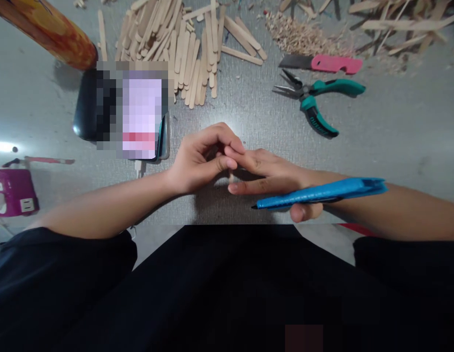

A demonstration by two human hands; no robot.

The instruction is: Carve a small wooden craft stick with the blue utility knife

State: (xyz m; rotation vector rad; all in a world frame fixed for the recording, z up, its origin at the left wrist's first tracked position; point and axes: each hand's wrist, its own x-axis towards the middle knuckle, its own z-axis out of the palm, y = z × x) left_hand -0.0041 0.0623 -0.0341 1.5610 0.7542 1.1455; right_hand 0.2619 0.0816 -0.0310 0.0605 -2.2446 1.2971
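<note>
Above the grey floor point(248, 105), the left hand point(197, 161) pinches fingertips with the right hand point(274, 176), which grips a blue cutter point(322, 193).

Sitting on a grey, faintly speckled floor point(395, 127). Catching a bright glare of overhead light at the middle and left edge.

1. Floor point(395, 127): grey, matt, finely speckled, faint sheen at centre.
2. Sticks point(183, 44) at far edge: pale bare wood, smooth, matt.
3. Shavings point(303, 34): rough wood chips.
4. Pliers point(314, 98): dull metal jaws, teal rubbery grips.
5. Pink cutter point(322, 62): plastic handle, dark metal blade.
6. Blue knife point(322, 193) in right hand point(274, 178): smooth matt plastic.
7. Phone point(124, 110): glossy.
8. Clothing point(227, 293): black cloth.
</note>
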